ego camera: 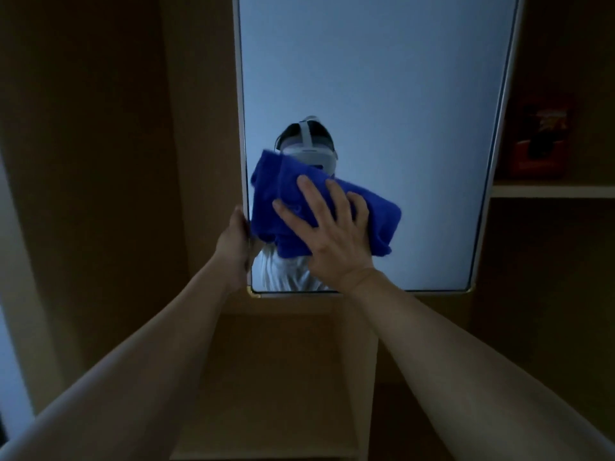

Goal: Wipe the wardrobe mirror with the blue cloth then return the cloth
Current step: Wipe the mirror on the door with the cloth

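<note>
We see two bare arms reaching up to one mirror (382, 94) with a pale frame, set among brown wardrobe panels. Our left hand (234, 247) grips the mirror's left edge near its lower corner, fingers wrapped round the frame and hidden behind it. One blue cloth (286, 191), bunched, lies against the lower left part of the glass. Our right hand (327, 234) presses it flat there, fingers spread and straight. In the glass we see one white headset (307, 149) above the cloth. Far right, one shelf (552, 189) bears one dim red box (539, 144)
</note>
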Tool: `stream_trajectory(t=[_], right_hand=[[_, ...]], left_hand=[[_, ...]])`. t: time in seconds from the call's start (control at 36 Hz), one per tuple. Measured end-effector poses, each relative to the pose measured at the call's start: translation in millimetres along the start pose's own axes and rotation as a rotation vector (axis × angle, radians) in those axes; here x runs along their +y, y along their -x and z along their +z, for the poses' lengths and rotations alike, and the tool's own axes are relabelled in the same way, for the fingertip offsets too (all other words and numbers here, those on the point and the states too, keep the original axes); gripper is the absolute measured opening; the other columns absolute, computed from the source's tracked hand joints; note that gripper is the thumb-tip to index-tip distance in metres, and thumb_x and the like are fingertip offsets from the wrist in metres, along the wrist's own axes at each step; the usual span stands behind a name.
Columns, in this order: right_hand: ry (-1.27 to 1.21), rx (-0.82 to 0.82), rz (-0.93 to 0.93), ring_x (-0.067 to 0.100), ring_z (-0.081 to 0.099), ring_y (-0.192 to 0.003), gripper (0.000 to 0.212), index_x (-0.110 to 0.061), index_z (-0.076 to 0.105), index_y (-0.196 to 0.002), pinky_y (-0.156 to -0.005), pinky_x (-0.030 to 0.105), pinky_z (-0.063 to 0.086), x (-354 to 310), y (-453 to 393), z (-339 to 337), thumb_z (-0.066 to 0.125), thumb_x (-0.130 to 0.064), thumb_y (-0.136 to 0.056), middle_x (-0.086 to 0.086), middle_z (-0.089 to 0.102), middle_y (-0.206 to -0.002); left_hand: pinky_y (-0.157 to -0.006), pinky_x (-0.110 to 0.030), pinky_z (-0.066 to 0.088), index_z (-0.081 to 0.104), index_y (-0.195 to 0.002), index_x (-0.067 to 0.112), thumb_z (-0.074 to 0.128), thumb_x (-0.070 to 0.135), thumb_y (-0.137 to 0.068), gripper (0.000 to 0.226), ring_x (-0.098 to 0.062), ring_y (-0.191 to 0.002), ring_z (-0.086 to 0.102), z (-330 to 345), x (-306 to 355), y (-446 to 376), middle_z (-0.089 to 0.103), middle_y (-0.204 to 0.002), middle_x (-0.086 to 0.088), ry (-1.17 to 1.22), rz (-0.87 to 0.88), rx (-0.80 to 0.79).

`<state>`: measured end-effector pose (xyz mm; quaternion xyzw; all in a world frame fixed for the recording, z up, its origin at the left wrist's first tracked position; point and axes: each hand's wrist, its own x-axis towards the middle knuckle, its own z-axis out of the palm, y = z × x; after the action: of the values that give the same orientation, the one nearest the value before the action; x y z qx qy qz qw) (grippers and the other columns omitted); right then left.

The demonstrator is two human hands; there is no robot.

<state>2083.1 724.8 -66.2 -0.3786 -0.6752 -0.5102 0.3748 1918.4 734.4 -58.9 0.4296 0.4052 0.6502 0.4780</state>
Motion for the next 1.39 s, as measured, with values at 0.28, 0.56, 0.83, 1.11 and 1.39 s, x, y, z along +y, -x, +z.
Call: stream_trajectory(t=[0.28, 0.56, 0.83, 1.11, 1.39], right_hand=[[-0.07, -0.226, -0.102, 0.036, 0.028, -0.13, 0.075, -0.037, 0.038, -0.142, -0.101, 0.049, 0.019, -44.5, 71.9, -0.3, 0.063, -0.032, -0.071, 0.002, 0.018, -0.153], [0.056, -0.216, -0.121, 0.034, 0.029, -0.131, 0.087, -0.038, 0.026, -0.143, -0.103, 0.051, 0.021, 15.2, 117.5, -7.9, 0.073, -0.042, -0.07, 0.003, 0.019, -0.152], [0.175, -0.174, 0.601, 0.039, 0.026, -0.127, 0.079, -0.029, 0.017, -0.148, -0.098, 0.056, 0.031, 97.2, 95.1, -20.7, 0.042, -0.061, -0.08, 0.013, 0.013, -0.152], [0.095, -0.087, 1.029, 0.039, 0.031, -0.128, 0.079, -0.029, 0.014, -0.148, -0.1, 0.057, 0.029, 74.3, 117.0, -9.6, 0.046, -0.051, -0.079, 0.016, 0.02, -0.154], [-0.068, 0.036, 1.271, 0.036, 0.037, -0.127, 0.071, -0.019, 0.022, -0.147, -0.1, 0.051, 0.035, 106.6, 112.4, -11.9, 0.051, -0.046, -0.087, 0.013, 0.024, -0.152]], left_hand=[[-0.062, -0.033, 0.044, 0.054, -0.105, 0.017, 0.029, 0.069, -0.089, 0.06, -0.024, -0.079, 0.058, 3.2, -10.0, -9.3, 0.06, -0.083, -0.004, -0.109, -0.064, 0.103], [-0.064, -0.035, 0.041, 0.054, -0.096, 0.017, 0.02, 0.062, -0.094, 0.056, -0.015, -0.062, 0.049, 10.4, -20.5, -19.7, 0.052, -0.067, 0.0, -0.202, 0.081, 0.332], [-0.078, -0.039, 0.037, 0.051, -0.125, 0.01, 0.022, 0.054, -0.097, 0.06, -0.025, -0.09, 0.05, 14.4, -28.3, -28.1, 0.051, -0.097, -0.005, -0.156, 0.151, 0.452], [-0.069, -0.027, 0.039, 0.053, -0.109, 0.014, 0.022, 0.053, -0.097, 0.051, -0.017, -0.081, 0.053, 19.7, -30.8, -40.5, 0.06, -0.108, -0.012, -0.066, 0.153, 0.499], [-0.055, -0.026, 0.033, 0.054, -0.109, 0.016, 0.023, 0.054, -0.095, 0.051, -0.015, -0.074, 0.055, 14.0, -33.6, -38.5, 0.056, -0.079, 0.0, -0.098, 0.148, 0.434]])
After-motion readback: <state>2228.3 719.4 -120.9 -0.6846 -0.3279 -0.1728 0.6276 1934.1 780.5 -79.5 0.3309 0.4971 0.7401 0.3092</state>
